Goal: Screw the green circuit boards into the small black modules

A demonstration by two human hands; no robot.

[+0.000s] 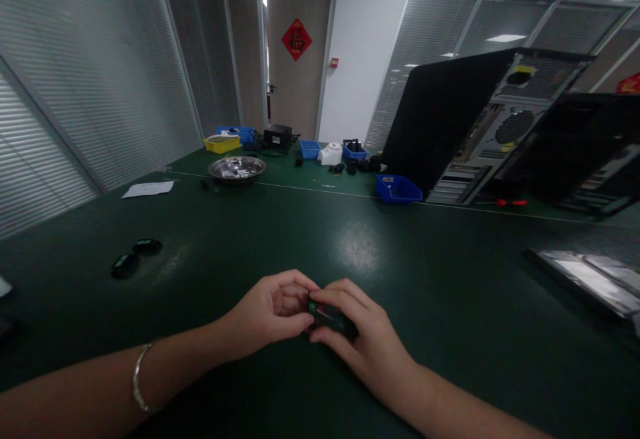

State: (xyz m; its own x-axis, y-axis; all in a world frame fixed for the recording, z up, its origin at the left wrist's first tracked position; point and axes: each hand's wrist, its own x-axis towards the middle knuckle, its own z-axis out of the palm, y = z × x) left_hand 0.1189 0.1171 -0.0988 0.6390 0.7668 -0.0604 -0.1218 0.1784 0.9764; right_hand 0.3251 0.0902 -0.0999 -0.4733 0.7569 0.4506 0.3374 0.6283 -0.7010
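Note:
Just above the near part of the table, both my hands hold one small dark device (333, 319) with a greenish face; its exact kind is hard to make out. My left hand (275, 309) pinches its left end between thumb and fingertips. Wrapped round the right side and top of it is my right hand (365, 332), which hides much of the casing. Two similar small black devices, a nearer one (124, 264) and a farther one (147, 246), lie close together on the table at the left.
The green table (280, 226) carries a metal bowl (237, 169) of small pieces, a white paper (148, 190), and a blue bin (399, 188). Computer towers, one black (450, 112), stand at the back right. A flat silvery unit (590, 279) lies at right.

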